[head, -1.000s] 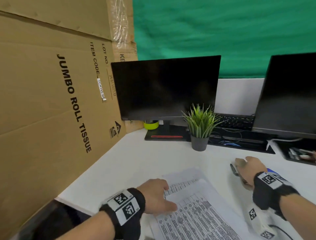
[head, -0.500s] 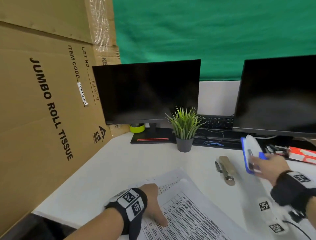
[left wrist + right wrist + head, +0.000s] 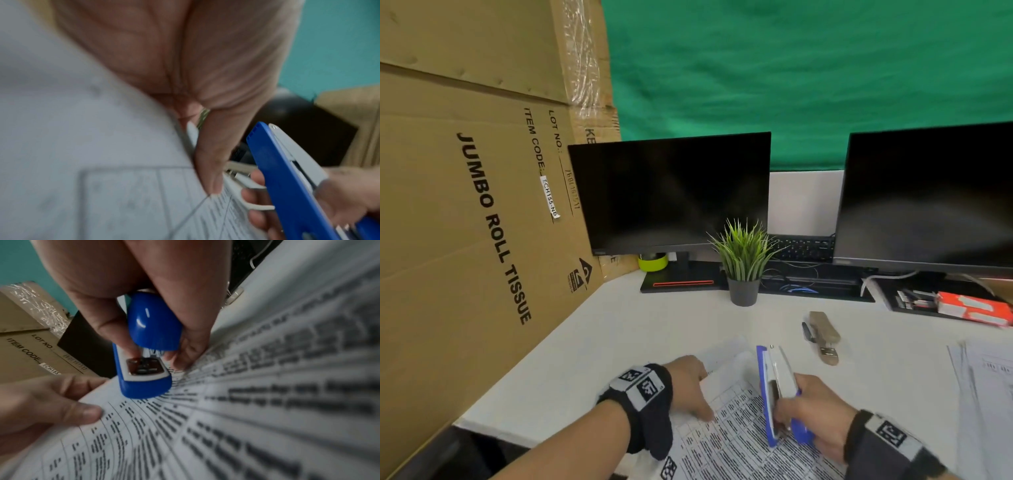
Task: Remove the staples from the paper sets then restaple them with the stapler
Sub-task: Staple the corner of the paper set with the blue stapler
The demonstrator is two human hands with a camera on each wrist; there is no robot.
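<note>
white desk (image 3: 654, 329), green backdrop, two dark monitors at the rear. landmark: printed paper set (image 3: 736, 442) at the near edge. left of it, brown cardboard box (image 3: 465, 205). left hand (image 3: 688, 387) on the set's left edge, thumb and fingers pinching the sheets. over the set, right hand (image 3: 811, 411) clenched around the blue-and-white stapler (image 3: 774, 390). beyond-right of the set, tan staple remover (image 3: 823, 337) on the desk.
</note>
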